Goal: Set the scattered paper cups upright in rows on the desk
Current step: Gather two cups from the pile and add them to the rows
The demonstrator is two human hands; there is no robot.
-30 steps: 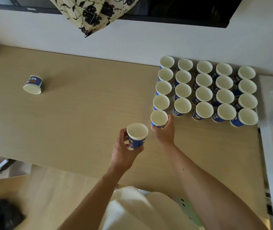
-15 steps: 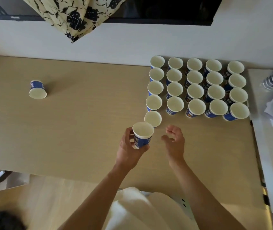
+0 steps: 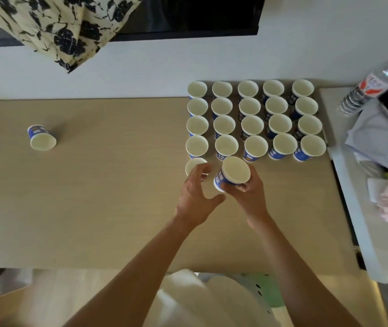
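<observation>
Now, right hand [image 3: 252, 194]: fingers and thumb are curled round a cup and grasp its blue wall from the near side.
Held cup [image 3: 232, 174]: mouth up and a little tilted, just in front of the second column of the rows; whether its base touches the desk cannot be told.
Left hand [image 3: 197, 197]: fingers spread and relaxed, holding nothing, just beside the held cup on its left.
Front cup [image 3: 193, 165]: upright, alone in a fifth row in front of the left column; the left fingers cover part of it, and contact cannot be told.
Rows [image 3: 252, 125]: twenty upright cups, four rows of five, at the far right corner of the desk.
Lying cup [image 3: 42, 138]: on its side near the left edge, well apart from the rows.
Desk [image 3: 94, 197]: light wood.
Cloth [image 3: 58, 27]: patterned, hangs above the far edge.
Bottle [image 3: 367, 90]: lies on a white surface beside the right edge.
</observation>
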